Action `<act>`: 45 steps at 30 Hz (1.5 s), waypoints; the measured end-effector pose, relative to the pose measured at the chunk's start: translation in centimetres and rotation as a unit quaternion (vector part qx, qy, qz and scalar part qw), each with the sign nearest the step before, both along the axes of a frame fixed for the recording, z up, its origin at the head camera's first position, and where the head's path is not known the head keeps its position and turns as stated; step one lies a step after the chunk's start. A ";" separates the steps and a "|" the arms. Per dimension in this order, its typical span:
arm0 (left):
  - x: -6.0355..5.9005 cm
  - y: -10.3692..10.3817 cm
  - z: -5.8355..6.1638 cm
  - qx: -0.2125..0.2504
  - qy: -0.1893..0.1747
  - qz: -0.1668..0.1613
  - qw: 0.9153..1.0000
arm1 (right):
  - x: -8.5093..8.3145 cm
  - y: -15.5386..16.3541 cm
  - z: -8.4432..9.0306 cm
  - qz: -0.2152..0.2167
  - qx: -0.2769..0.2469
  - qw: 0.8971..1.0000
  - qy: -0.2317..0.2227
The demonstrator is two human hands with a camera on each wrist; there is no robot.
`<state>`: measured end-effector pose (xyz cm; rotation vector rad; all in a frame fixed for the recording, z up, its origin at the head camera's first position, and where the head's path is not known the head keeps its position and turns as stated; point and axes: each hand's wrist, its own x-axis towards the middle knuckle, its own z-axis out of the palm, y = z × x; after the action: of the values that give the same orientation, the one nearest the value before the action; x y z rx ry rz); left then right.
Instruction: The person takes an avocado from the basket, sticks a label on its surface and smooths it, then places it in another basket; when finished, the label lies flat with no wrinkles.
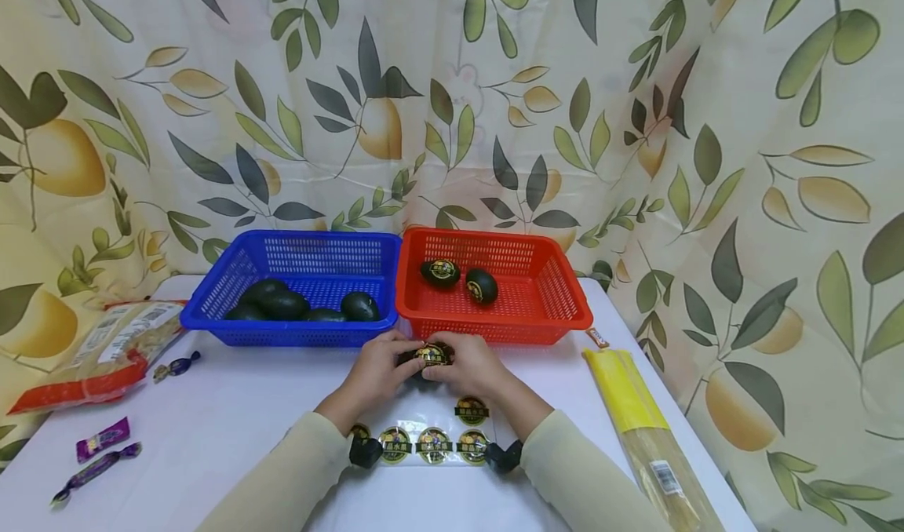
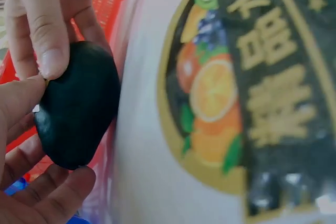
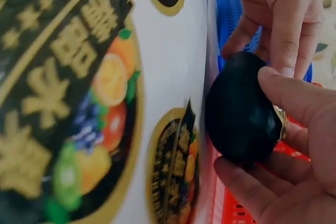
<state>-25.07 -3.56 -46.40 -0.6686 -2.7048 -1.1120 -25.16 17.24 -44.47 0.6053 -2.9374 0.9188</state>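
Stickers point(image 1: 432, 445) lay nearest, and just beyond them both hands point(image 1: 374, 371) point(image 1: 472, 366) pinched one dark fruit point(image 1: 431, 355) between them, label up.

I see a dark green, nearly black avocado point(image 1: 424, 357) with a black-and-gold round sticker point(image 1: 432, 353) on it, just in front of the red basket point(image 1: 565, 312). Left of that red basket is a blue basket point(image 1: 212, 312) holding plain dark green fruit point(image 1: 282, 303). Inside the red basket, two dark fruits point(image 1: 482, 286) carry gold-rimmed labels. The sticker sheet point(image 1: 431, 444) shows black rounds with gold lettering and orange, green, purple fruit. The table point(image 1: 233, 406) is white; the curtain point(image 1: 741, 124) is cream with green leaves and yellow fruit.
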 end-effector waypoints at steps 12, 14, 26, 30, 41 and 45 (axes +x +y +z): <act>-0.3 0.1 -0.2 0.095 -0.097 0.048 0.990 | -1.8 0.7 0.9 0.048 0.010 0.996 -0.076; -0.2 0.3 -0.2 0.155 -0.149 0.055 0.975 | -1.5 1.6 1.7 0.067 -0.004 0.994 -0.090; -0.6 3.0 1.6 0.508 -0.349 0.010 0.787 | -4.7 9.2 13.1 0.045 -0.084 0.988 -0.118; -1.3 3.9 1.8 0.530 -0.350 0.022 0.772 | -8.3 10.4 13.7 0.012 -0.101 0.988 -0.116; -1.3 5.6 1.5 0.503 -0.344 0.063 0.790 | -15.2 12.9 9.6 -0.088 -0.069 0.986 -0.120; -1.1 5.8 1.7 0.495 -0.350 0.068 0.792 | -17.2 14.4 8.5 -0.120 -0.014 0.986 -0.117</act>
<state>-26.16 2.27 -44.65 0.1686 -1.9439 -2.7715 -42.39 31.67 -35.95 0.1432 -3.0991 1.0651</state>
